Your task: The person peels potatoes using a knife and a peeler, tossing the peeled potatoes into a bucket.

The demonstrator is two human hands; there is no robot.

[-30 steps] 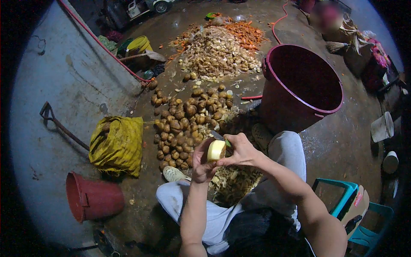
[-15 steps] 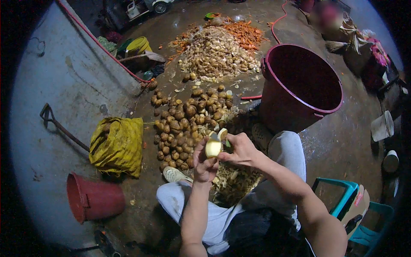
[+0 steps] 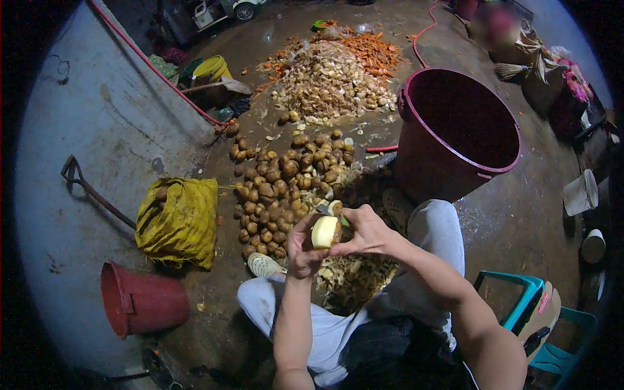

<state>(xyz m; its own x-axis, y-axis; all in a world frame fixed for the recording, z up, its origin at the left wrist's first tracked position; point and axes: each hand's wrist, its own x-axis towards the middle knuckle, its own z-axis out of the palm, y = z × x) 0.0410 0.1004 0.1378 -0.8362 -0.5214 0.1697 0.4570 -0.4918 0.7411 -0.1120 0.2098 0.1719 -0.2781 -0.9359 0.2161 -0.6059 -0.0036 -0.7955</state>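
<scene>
My left hand (image 3: 303, 250) is closed around a partly peeled potato (image 3: 325, 233). Its near face is smooth and pale yellow, while brown skin remains along the right edge. My right hand (image 3: 364, 232) is closed on a small knife (image 3: 323, 209); its grey blade shows above the potato, and a bit of green shows by the fingers. The right thumb presses against the potato's lower side. A slice of peel (image 3: 335, 207) stands up at the blade. Peelings (image 3: 354, 279) lie in a heap between my legs. Unpeeled brown potatoes (image 3: 266, 192) are piled on the floor beyond my hands.
A tall maroon tub (image 3: 426, 156) stands right of the potatoes. Farther off is a heap of pale peelings (image 3: 325, 78) beside orange peelings (image 3: 374, 52). On the left are a yellow sack (image 3: 179, 221) and a tipped red bucket (image 3: 153, 302). A teal stool (image 3: 520, 279) is at my right.
The potato has turned in my hands, showing brown skin on its right side. The peel and blade sit slightly lower, and both hands have shifted a little.
</scene>
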